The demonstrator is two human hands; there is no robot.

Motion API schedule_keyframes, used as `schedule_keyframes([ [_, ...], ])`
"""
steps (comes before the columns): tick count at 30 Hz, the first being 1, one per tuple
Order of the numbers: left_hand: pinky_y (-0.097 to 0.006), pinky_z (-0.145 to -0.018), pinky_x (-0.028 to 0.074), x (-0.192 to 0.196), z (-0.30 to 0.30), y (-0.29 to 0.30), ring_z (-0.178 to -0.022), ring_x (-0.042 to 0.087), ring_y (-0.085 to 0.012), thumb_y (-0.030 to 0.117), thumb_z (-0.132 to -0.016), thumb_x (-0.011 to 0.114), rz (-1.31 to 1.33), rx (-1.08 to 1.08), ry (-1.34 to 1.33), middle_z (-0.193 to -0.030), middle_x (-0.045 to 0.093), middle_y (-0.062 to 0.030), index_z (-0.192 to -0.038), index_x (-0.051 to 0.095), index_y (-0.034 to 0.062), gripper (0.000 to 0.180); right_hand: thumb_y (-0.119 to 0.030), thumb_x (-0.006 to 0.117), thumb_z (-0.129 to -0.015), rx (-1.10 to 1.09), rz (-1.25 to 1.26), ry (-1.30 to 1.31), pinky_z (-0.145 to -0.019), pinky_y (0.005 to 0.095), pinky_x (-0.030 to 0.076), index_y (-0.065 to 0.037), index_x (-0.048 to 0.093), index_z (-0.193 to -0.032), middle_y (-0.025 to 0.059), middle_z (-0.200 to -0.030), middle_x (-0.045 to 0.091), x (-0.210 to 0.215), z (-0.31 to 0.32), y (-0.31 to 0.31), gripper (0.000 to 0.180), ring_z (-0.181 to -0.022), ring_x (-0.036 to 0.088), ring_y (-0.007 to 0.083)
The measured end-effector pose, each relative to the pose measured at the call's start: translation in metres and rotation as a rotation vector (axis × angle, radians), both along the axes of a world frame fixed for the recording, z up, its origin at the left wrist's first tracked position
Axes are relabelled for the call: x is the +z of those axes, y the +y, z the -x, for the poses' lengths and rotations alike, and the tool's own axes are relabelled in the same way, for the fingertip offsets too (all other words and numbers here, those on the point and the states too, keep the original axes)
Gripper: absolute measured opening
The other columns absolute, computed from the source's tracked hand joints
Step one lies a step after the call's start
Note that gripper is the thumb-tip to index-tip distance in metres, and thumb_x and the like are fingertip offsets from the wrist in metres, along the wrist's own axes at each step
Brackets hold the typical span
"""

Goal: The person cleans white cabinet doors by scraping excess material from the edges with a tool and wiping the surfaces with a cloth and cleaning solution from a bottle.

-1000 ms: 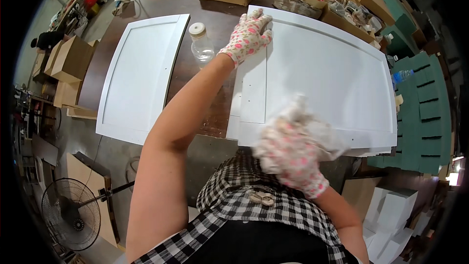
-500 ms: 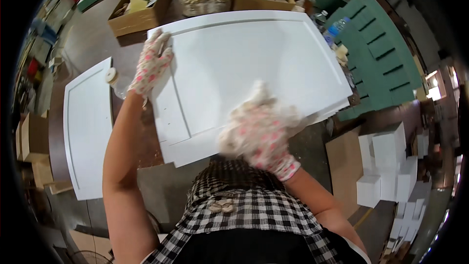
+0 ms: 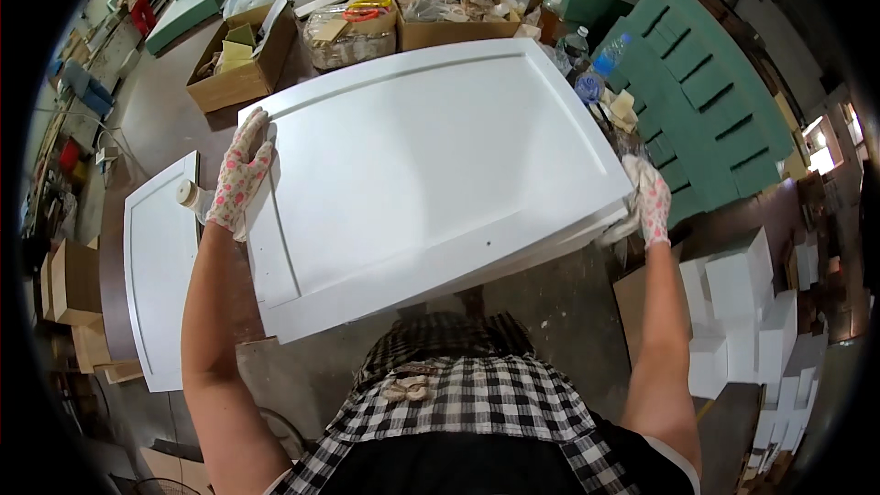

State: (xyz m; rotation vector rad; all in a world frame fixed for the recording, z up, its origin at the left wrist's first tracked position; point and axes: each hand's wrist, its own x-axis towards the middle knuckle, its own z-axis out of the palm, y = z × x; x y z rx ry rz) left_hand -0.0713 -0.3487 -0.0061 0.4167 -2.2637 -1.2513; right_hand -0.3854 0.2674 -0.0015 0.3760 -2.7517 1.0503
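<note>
A large white door panel (image 3: 412, 165) with a raised frame and a curved far edge lies tilted in front of me, with more white panels (image 3: 550, 257) under its near right side. My left hand (image 3: 240, 179), in a white glove with pink dots, rests on the panel's left edge with its fingers stretched out. At the right end my right hand (image 3: 653, 202), gloved alike, is closed around a bunched white cloth (image 3: 621, 227) against the panel's edge. Its fingertips are partly hidden by the cloth. One small dark spot shows on the near frame strip.
A second white panel (image 3: 163, 275) and a lidded clear jar (image 3: 190, 196) are on the left. Behind stand cardboard boxes (image 3: 234, 82) of scraps, a bag with scissors (image 3: 367, 7) and plastic bottles (image 3: 591, 82). Green slotted boards (image 3: 715, 110) stand right. Two people (image 3: 139, 7) are far left.
My right hand has swept with the cloth from the panel's near middle out to its right edge. The panel appears lower and further left in view; my left hand stays on its left edge.
</note>
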Motion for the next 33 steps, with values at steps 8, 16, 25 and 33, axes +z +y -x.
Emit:
schedule_keyframes([
  [8, -0.033, -0.116, 0.022, 0.02, -0.018, 0.004, -0.142, 0.028, -0.0252, 0.004, -0.092, 0.052, 0.381, 0.114, -0.189, -0.153, 0.032, -0.0137, -0.145, 0.038, 0.0056, 0.055, -0.027, 0.053, -0.098, 0.553, -0.011, 0.356, -0.103, 0.0327, 0.039, -0.002, 0.058, -0.124, 0.0104, -0.127, 0.058, 0.034, -0.039, -0.048, 0.037, -0.12, 0.051, 0.0209],
  [16, -0.039, -0.112, 0.032, 0.054, -0.013, 0.042, -0.135, 0.039, -0.0325, 0.022, -0.093, 0.055, 0.833, 0.352, -0.617, -0.148, 0.038, -0.0156, -0.139, 0.045, 0.0074, 0.05, -0.012, 0.051, -0.097, 0.283, 0.298, -0.015, -0.094, 0.0278, 0.048, -0.001, 0.057, -0.126, 0.0108, -0.119, 0.063, 0.012, 0.069, -0.006, 0.031, -0.107, 0.061, 0.0174],
  [25, -0.041, -0.088, 0.044, 0.05, -0.048, 0.252, -0.102, 0.053, -0.0263, 0.026, -0.076, 0.078, 0.65, 0.201, -0.091, -0.1, 0.061, -0.0038, -0.104, 0.067, 0.0123, 0.033, -0.036, 0.067, -0.079, 1.161, -0.068, 0.227, -0.105, 0.0452, 0.038, -0.012, 0.067, -0.11, 0.0089, -0.115, 0.064, 0.063, -0.033, -0.134, 0.039, -0.114, 0.055, 0.0281],
  [33, -0.041, -0.084, 0.041, 0.053, -0.057, 0.273, -0.095, 0.053, -0.0227, 0.052, -0.07, 0.075, 0.725, 0.115, -0.274, -0.097, 0.058, -0.0029, -0.105, 0.065, 0.0128, 0.053, -0.042, 0.066, -0.073, 1.492, -0.334, 0.324, -0.098, 0.0394, 0.037, -0.014, 0.064, -0.111, 0.0069, -0.116, 0.059, 0.04, -0.135, -0.212, 0.047, -0.113, 0.051, 0.025],
])
